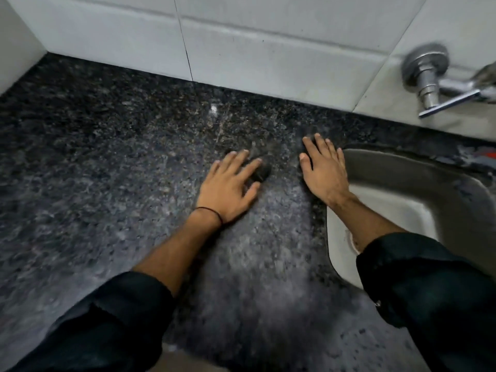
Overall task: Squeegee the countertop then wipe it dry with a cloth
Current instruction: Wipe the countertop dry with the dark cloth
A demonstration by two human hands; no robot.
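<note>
Resting palm-down on a dark speckled granite countertop (107,162), which runs from the white tiled wall (268,49) toward the person, both hands lie near each other with fingers straight and spread, gripping nothing. The left hand (228,185) wears a thin thread (212,210) at its wrist. The right hand (324,173) sits just beside the rim of a steel sink (402,178) set into the counter, below a wall tap (426,76).

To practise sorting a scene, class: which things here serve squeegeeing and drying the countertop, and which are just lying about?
Belongs to the job:
dark speckled granite countertop
left hand, flat on it
right hand, flat on it

Just there:
grey steel sink
chrome wall tap
white wall tiles
</note>
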